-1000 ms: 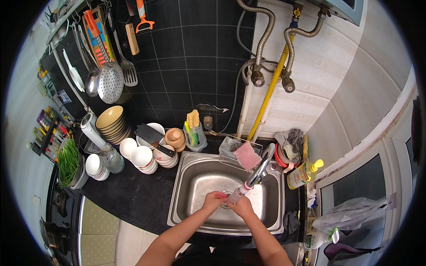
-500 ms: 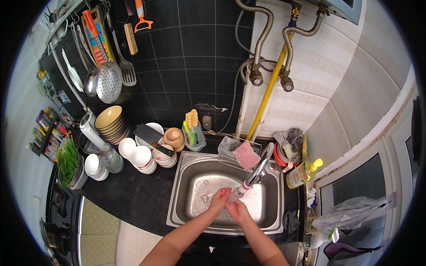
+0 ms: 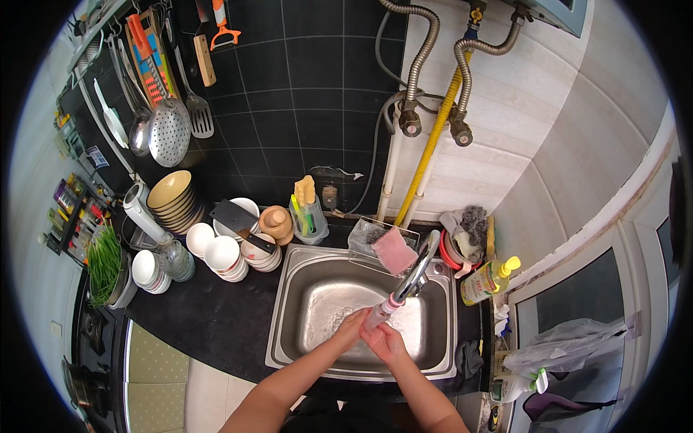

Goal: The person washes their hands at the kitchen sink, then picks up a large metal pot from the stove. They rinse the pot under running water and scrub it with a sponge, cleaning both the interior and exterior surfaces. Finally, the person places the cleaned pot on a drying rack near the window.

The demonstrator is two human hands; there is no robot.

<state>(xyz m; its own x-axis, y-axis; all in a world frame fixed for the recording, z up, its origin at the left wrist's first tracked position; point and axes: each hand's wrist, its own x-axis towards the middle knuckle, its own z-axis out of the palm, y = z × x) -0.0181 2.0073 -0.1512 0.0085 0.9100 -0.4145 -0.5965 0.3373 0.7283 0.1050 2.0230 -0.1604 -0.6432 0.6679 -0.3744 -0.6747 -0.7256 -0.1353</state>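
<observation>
Both of my hands are under the faucet (image 3: 419, 274), over the stainless steel sink (image 3: 273, 345). The faucet ends in a pink and clear nozzle (image 3: 382, 312). My left hand (image 3: 351, 329) is just left of the nozzle, fingers extended toward its tip and partly hidden. Palm up, my right hand (image 3: 385, 342) lies below the nozzle with its fingers loosely curved and apart. The hands meet near the nozzle's outlet, and neither shows an object in it. Water ripples on the sink bottom to the left of them.
A pink sponge (image 3: 395, 251) hangs over a wire rack (image 3: 364, 254) at the sink's back edge. Right of the sink stands a yellow-capped soap bottle (image 3: 485, 283). Stacked bowls (image 3: 222, 254), a cleaver (image 3: 238, 219) and a wooden mortar (image 3: 274, 224) occupy the counter at left.
The view has shifted slightly, moving everything a little to the left. My hands stay at the nozzle, with the left fingers moved slightly, and ripples still show in the sink.
</observation>
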